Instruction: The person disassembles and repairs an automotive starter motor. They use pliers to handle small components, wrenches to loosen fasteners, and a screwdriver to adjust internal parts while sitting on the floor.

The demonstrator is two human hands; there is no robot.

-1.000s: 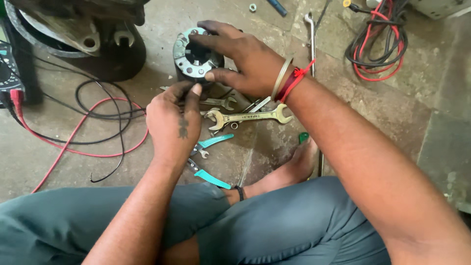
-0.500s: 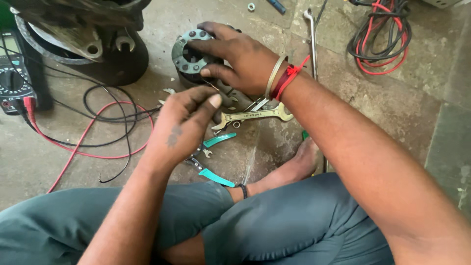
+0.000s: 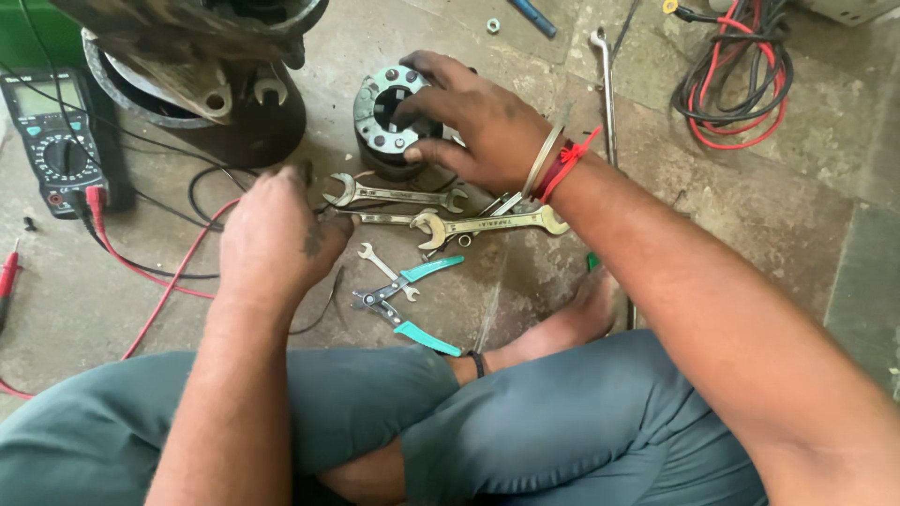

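The right hand (image 3: 473, 122) has its grip clamped on the round metal motor part (image 3: 386, 117), which stands on the floor at twelve o'clock from the left hand (image 3: 277, 234). The left hand hovers, fingers loosely curled and holding nothing, with spanners (image 3: 394, 196) lying lengthwise at three o'clock. A dark multimeter (image 3: 52, 141) lies at nine o'clock.

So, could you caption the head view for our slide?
Right hand grips a round metal part; left hand hovers beside spanners.

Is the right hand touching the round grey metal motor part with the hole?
Touching: in the head view, the right hand grips the round grey metal part, fingers on its rim.
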